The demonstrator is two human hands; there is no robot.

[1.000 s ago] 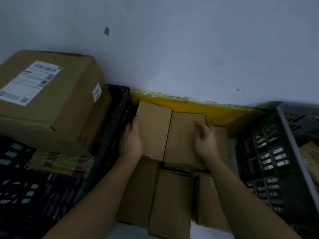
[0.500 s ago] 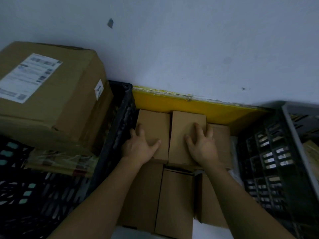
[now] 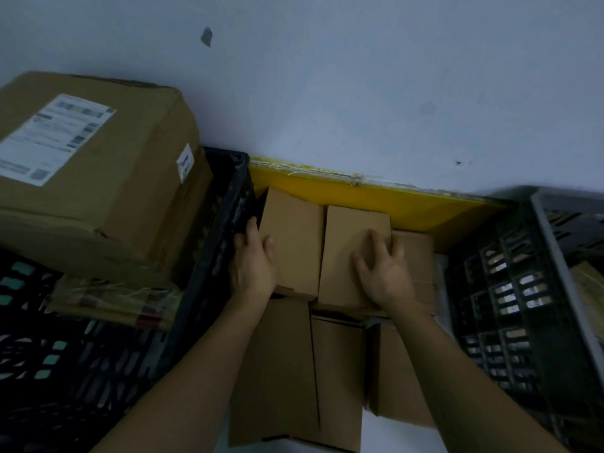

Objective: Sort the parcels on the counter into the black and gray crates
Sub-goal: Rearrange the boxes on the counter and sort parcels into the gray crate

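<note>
Cardboard parcels are lying packed side by side on the counter between the two crates. Two of them are sitting on top at the far end, next to the yellow board (image 3: pixel 408 204): the far-left parcel (image 3: pixel 294 243) and the far-middle parcel (image 3: pixel 353 253), their long edges touching.

The left hand (image 3: pixel 253 266) is gripping the left side of the far-left parcel, with the thumb lying on its top face and the fingers (image 3: pixel 242 240) curling down its left side, next to the wall of the black crate (image 3: pixel 225 243). The right hand (image 3: pixel 384 273) is resting palm-down on the far-middle parcel with fingers spread wide; whether the outer fingers are hooking over its right edge cannot be determined. A third parcel (image 3: pixel 418 256) is lying just right of that hand, partly covered by it.

Three further parcels are lying nearer the person: a near-left parcel (image 3: pixel 274 371), a near-middle parcel (image 3: pixel 340 380) and a near-right parcel (image 3: pixel 398 380), with both forearms crossing above them.

A large labelled box (image 3: pixel 98 178) is resting in the black crate on the left, above a flat wrapped packet (image 3: pixel 111 302). The gray crate (image 3: pixel 549 256) is standing on the right
</note>
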